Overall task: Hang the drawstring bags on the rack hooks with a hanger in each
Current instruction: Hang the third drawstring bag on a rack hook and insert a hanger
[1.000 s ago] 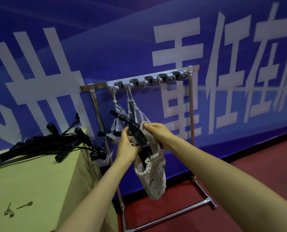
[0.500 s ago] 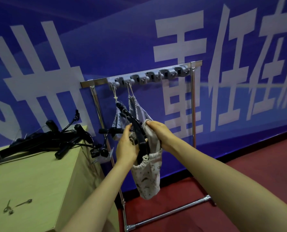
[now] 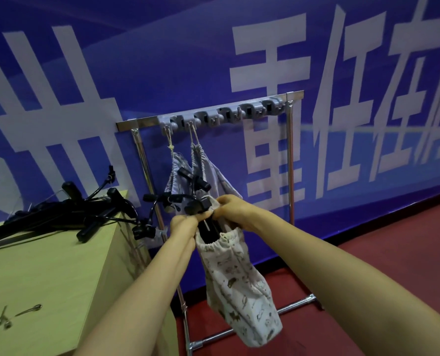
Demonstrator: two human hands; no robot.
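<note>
Your two hands are close together in front of the rack [image 3: 290,160]. Your left hand [image 3: 182,225] is closed on the near edge of the bag [image 3: 235,283] mouth. Your right hand [image 3: 233,209] is closed on the far edge, pinching the cloth. Between your hands one black hanger [image 3: 208,228] sticks down into the bag, and its clip end pokes out just above your fingers. The bag is pale with small pictures on it, and it hangs down below your hands.

Above and behind your hands, two grey bags [image 3: 188,173] hang by their strings from two hooks [image 3: 180,122] on the rack. Black hanger parts stick out of them. More hooks to the right of those have nothing on them; I can't count them well.

To the left of your left hand is the bench [image 3: 47,273]. A pile of black hangers [image 3: 59,217] lies on its far end; I can't count them. Two small metal clips [image 3: 16,316] lie on its near end.
</note>
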